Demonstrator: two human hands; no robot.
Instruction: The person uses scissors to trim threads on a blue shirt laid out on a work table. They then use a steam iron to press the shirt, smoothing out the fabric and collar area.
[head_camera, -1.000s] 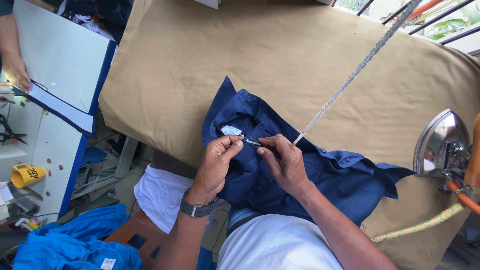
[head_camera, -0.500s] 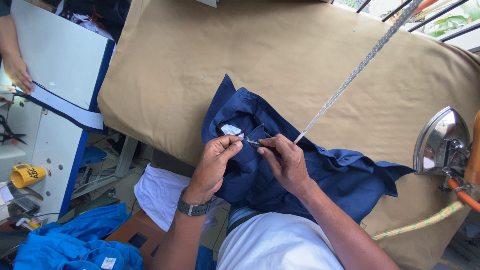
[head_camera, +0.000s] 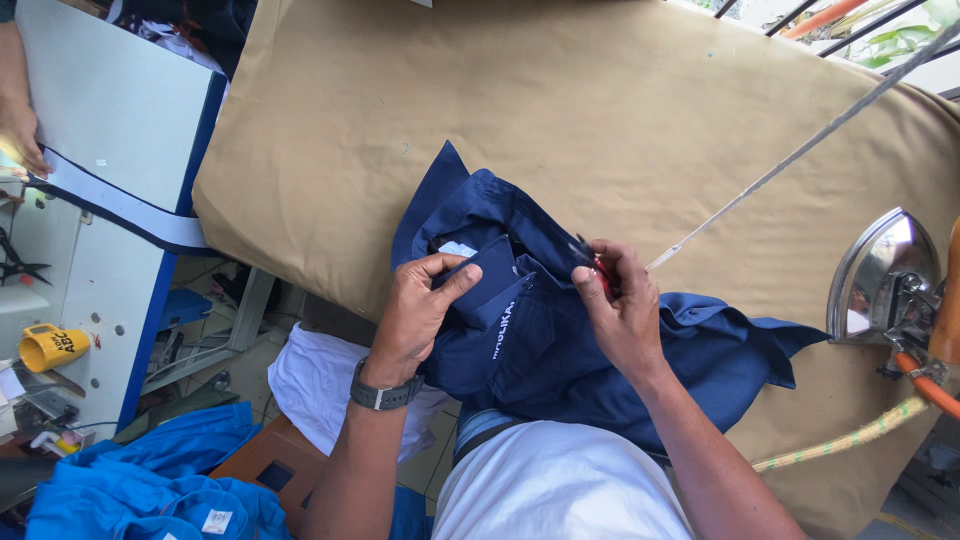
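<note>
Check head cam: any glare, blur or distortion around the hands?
Head view: even daylight, hands sharp, left hand and right hand on the navy garment; glare only on the iron; wide-lens bending at the table edges; top-right corner overexposed.

navy garment (head_camera: 560, 340), tan pressing cloth (head_camera: 420, 130), silver iron (head_camera: 885, 275)

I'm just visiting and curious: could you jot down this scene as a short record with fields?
Surface: tan padded table
Garment: navy shirt, crumpled near the table's front edge
Left hand: pinching a fold of the shirt
Right hand: holding small red-handled snips at the shirt
Iron: resting on the table at right
Other person: a hand at far left
</note>
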